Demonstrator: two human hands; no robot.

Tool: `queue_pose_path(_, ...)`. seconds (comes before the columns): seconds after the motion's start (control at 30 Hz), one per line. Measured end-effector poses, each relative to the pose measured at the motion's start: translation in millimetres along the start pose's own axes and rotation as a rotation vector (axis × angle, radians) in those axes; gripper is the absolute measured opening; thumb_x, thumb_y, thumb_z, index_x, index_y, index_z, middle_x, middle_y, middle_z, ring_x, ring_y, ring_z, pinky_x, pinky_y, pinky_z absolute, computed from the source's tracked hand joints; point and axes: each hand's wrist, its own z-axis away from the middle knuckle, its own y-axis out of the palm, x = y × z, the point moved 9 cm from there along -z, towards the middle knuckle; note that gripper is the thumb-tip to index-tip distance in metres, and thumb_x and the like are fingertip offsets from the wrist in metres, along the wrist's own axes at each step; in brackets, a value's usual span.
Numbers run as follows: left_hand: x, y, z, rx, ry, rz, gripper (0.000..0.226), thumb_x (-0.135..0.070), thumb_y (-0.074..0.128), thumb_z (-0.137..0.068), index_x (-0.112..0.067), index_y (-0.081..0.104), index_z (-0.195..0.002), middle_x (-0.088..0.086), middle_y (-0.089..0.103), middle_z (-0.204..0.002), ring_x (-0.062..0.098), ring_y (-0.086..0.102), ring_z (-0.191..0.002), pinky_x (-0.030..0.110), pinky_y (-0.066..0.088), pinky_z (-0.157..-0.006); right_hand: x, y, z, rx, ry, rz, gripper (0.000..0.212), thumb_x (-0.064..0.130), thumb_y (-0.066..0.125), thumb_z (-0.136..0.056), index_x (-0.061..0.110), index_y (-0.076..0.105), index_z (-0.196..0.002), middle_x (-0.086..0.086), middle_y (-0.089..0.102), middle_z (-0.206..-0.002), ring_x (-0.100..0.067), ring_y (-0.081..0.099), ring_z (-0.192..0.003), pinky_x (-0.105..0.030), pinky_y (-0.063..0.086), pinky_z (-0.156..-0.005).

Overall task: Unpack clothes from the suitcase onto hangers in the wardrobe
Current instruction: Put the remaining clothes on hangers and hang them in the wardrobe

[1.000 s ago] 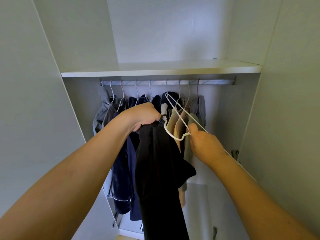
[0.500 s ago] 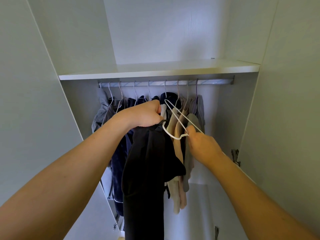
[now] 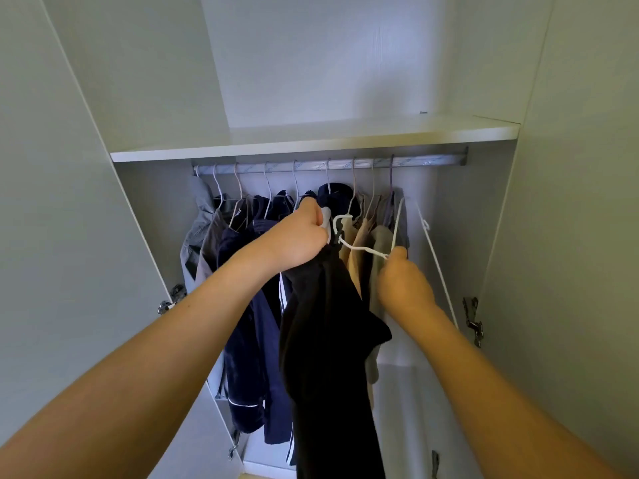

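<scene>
Arms reach forward into the wardrobe. Left hand is clenched round the top of a black garment, which hangs straight down in front of the hung clothes. Right hand pinches a white hanger, tilted, its hook close to the left fist. Dressing the hanger seems to be the step in hand; next, the garment must be settled on it, then the hook lifted to the free right end of the rail behind.

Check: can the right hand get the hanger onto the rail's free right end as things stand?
Probably yes. The right hand holds the white hanger just below the rail, whose right end is bare; the black garment hangs lower, in the left hand.
</scene>
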Motion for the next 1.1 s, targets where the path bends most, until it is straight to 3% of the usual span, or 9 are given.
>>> queue_pose_path(0.2,16.2,10.9,-9.2,-0.133,-0.040,0.252,0.011,-0.015,0.048,-0.095,-0.016,0.037,-0.093,0.003,0.039,-0.073,0.014,0.037,-0.061,0.028,0.032,-0.054,4.3,6.6,-3.8,0.260,0.217,-0.723,0.016,0.016,0.037,-0.096,0.009,0.050,-0.100,-0.004,0.046,-0.074,-0.014,0.038,-0.055,-0.028,0.037,-0.049)
queue_pose_path(0.33,5.4,17.5,-14.3,-0.127,0.012,0.222,0.014,-0.012,0.050,-0.093,-0.013,0.038,-0.100,0.000,0.042,-0.068,0.012,0.039,-0.056,0.026,0.033,-0.050,22.3,6.4,2.4,0.445,0.210,-1.186,0.029,0.032,0.037,-0.095,0.016,0.046,-0.072,0.002,0.037,-0.053,-0.010,0.027,-0.039,-0.020,0.024,-0.034)
queue_pose_path(0.4,-5.3,20.5,-13.8,-0.139,0.053,0.210,0.021,-0.020,0.052,-0.096,-0.009,0.038,-0.108,-0.001,0.046,-0.066,0.011,0.043,-0.055,0.025,0.036,-0.049,17.0,6.9,-5.3,0.362,0.261,-1.172,0.040,0.043,0.038,-0.099,0.017,0.048,-0.071,0.003,0.040,-0.052,-0.010,0.033,-0.039,-0.020,0.028,-0.036)
queue_pose_path(0.6,-10.4,21.9,-16.5,-0.163,0.102,0.170,0.017,-0.015,0.049,-0.097,-0.007,0.037,-0.106,-0.002,0.043,-0.065,0.011,0.039,-0.052,0.024,0.031,-0.048,4.5,-0.2,-24.5,0.219,0.404,-1.181,0.022,0.014,0.048,-0.098,0.011,0.061,-0.081,-0.001,0.049,-0.064,-0.011,0.045,-0.048,-0.023,0.038,-0.046)
queue_pose_path(0.67,-9.8,21.0,-17.8,-0.156,0.111,0.174,0.011,-0.013,0.048,-0.096,-0.010,0.039,-0.103,-0.002,0.043,-0.063,0.012,0.039,-0.051,0.025,0.033,-0.049,2.0,-8.0,-29.5,0.147,0.367,-1.088,0.015,0.008,0.047,-0.096,0.007,0.059,-0.107,-0.003,0.051,-0.069,-0.011,0.044,-0.051,-0.024,0.040,-0.049)
queue_pose_path(0.73,-9.0,20.3,-20.2,-0.153,0.119,0.176,0.006,-0.011,0.047,-0.095,-0.013,0.043,-0.098,-0.004,0.043,-0.061,0.011,0.037,-0.050,0.024,0.032,-0.049,-1.0,-14.0,-32.0,0.089,0.317,-1.002,0.052,-0.001,0.045,-0.093,0.027,0.038,-0.136,-0.009,0.056,-0.082,-0.013,0.050,-0.055,-0.025,0.043,-0.047)
queue_pose_path(0.8,-6.3,19.6,-24.1,-0.155,0.100,0.180,0.006,-0.009,0.046,-0.093,-0.015,0.046,-0.095,-0.003,0.044,-0.063,0.012,0.038,-0.052,0.025,0.032,-0.050,9.2,-18.5,-28.3,0.135,0.222,-0.938,0.056,-0.009,0.040,-0.089,0.033,0.042,-0.125,-0.012,0.056,-0.097,-0.017,0.055,-0.066,-0.027,0.047,-0.053)
queue_pose_path(0.93,4.9,14.0,-30.4,-0.205,-0.002,0.196,0.012,-0.008,0.044,-0.090,-0.014,0.051,-0.097,0.000,0.050,-0.077,0.014,0.046,-0.067,0.026,0.036,-0.057,26.6,-16.8,-12.2,0.300,0.139,-1.002,0.042,-0.020,0.035,-0.079,0.013,0.058,-0.089,-0.009,0.050,-0.083,-0.019,0.052,-0.075,-0.030,0.045,-0.071)
queue_pose_path(1.1,8.9,11.2,-33.8,-0.194,-0.081,0.199,0.019,-0.007,0.043,-0.089,-0.014,0.054,-0.102,0.000,0.053,-0.088,0.014,0.050,-0.077,0.028,0.041,-0.064,30.9,-2.1,-2.3,0.432,0.083,-1.148,0.034,-0.004,0.052,-0.074,-0.002,0.063,-0.106,-0.008,0.054,-0.088,-0.017,0.054,-0.078,-0.029,0.045,-0.070)
